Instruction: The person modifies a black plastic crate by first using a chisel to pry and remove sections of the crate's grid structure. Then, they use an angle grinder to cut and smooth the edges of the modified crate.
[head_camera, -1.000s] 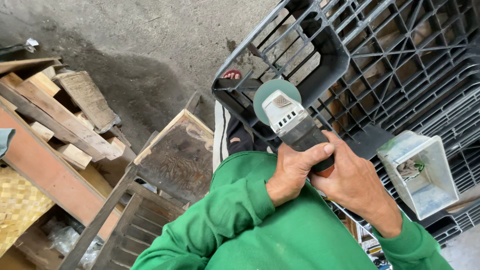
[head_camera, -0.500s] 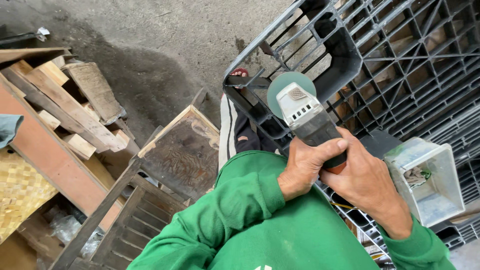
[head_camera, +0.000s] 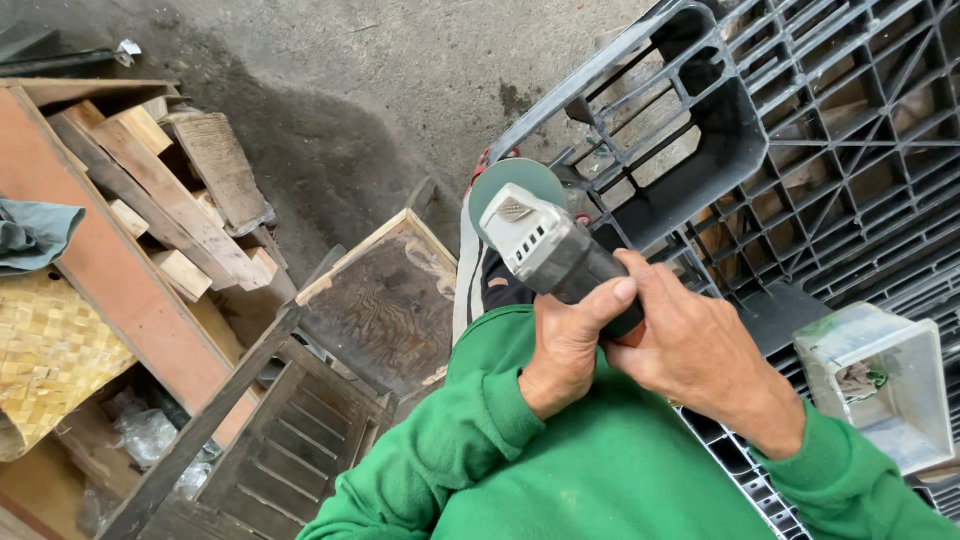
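Both hands grip an angle grinder (head_camera: 540, 245) with a grey head, black body and a round green disc. My left hand (head_camera: 565, 345) wraps the black body from below, thumb across it. My right hand (head_camera: 700, 355) closes over the rear of the body from the right. Both arms wear green sleeves. The disc points up and left, close to the edge of a black plastic pallet (head_camera: 800, 150). Below the disc a shoe with white stripes (head_camera: 480, 280) shows.
A worn wooden board (head_camera: 385, 300) and a slatted wooden frame (head_camera: 260, 460) lie at centre left. Scrap timber (head_camera: 180, 210) is stacked at left beside a woven mat (head_camera: 50, 350). A whitish plastic tub (head_camera: 880, 385) sits at right. Concrete floor lies above.
The view has shifted, so the grinder and hands sit slightly lower and more to the right in the picture. Both hands keep the same grip.
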